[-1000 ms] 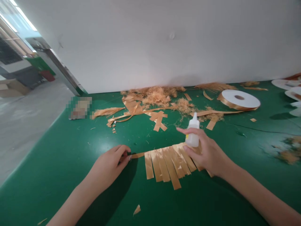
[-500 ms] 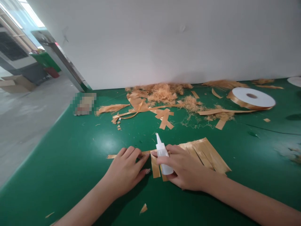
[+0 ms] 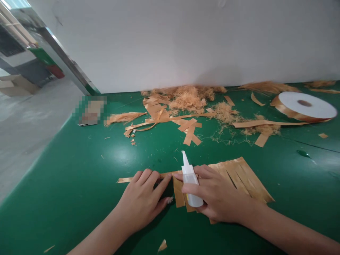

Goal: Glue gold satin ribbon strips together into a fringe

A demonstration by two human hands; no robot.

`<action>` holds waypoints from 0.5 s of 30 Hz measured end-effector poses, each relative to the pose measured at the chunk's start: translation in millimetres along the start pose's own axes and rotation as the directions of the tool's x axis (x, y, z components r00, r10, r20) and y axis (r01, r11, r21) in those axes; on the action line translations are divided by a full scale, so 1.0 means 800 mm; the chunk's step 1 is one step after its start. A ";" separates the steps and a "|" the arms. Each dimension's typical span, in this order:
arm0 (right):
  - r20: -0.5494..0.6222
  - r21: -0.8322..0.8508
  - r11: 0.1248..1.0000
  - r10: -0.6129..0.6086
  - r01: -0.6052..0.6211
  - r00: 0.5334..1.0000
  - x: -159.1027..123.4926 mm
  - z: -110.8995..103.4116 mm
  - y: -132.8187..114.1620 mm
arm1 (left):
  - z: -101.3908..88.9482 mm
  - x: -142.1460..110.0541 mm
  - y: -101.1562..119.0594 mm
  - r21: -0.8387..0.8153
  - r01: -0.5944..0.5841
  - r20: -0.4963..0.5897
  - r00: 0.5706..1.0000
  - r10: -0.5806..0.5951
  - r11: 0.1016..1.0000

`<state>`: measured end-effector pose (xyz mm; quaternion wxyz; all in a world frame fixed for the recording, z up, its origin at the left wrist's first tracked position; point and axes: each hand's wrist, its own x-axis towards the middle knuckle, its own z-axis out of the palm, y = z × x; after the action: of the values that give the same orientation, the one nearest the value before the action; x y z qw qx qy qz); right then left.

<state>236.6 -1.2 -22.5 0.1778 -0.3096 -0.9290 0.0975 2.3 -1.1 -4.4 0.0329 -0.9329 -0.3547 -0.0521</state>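
Observation:
A thin gold ribbon (image 3: 124,180) runs sideways on the green table, its left end sticking out past my left hand (image 3: 145,196). That hand rests over the ribbon, fingers bent and pressing down, thumb spread apart from the index finger. Held in my right hand (image 3: 220,198) is a small translucent glue bottle (image 3: 192,184) with a pointed white nozzle tilted up and away. My right index fingertip also presses the ribbon, close to the left one. Below and beyond that hand lies a row of gold ribbon strips (image 3: 244,179) side by side, partly covered by the hand.
Behind my hands, a tangle of frayed fibres (image 3: 187,101) and cut ribbon pieces (image 3: 190,131) lies along the white wall (image 3: 159,42). A ribbon roll (image 3: 305,105) sits at the right. A blurred-out flat object (image 3: 91,111) is near the table's left edge.
My right hand has moved left with the glue bottle, from over the strips to beside my left hand. The left hand has shifted right along the ribbon, its pinch loosened. The view has turned slightly.

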 end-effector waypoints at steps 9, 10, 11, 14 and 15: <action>-0.006 -0.005 1.000 -0.016 0.016 1.000 -0.001 0.000 0.001 | 0.000 -0.001 0.000 -0.005 0.007 0.008 1.000 -0.007 1.000; 0.005 -0.008 1.000 -0.015 0.015 1.000 -0.001 -0.001 0.001 | 0.000 -0.001 0.000 -0.004 0.009 0.011 1.000 -0.009 1.000; 0.015 -0.013 1.000 -0.014 0.014 1.000 -0.001 -0.001 0.001 | 0.000 -0.001 0.000 -0.002 0.011 0.014 1.000 -0.011 1.000; 0.033 -0.032 0.999 -0.011 0.012 0.999 -0.002 -0.002 0.000 | 0.000 -0.002 0.000 0.004 0.018 0.023 1.000 -0.018 1.000; 0.033 -0.036 0.999 -0.009 0.011 0.999 -0.002 -0.002 0.000 | 0.000 -0.002 0.000 0.004 0.019 0.026 0.999 -0.019 1.000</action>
<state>238.1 -2.2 -21.5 0.1572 -0.3065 -0.9350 0.0849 1.6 -2.1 -4.6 0.0294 -0.9300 -0.3642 -0.0394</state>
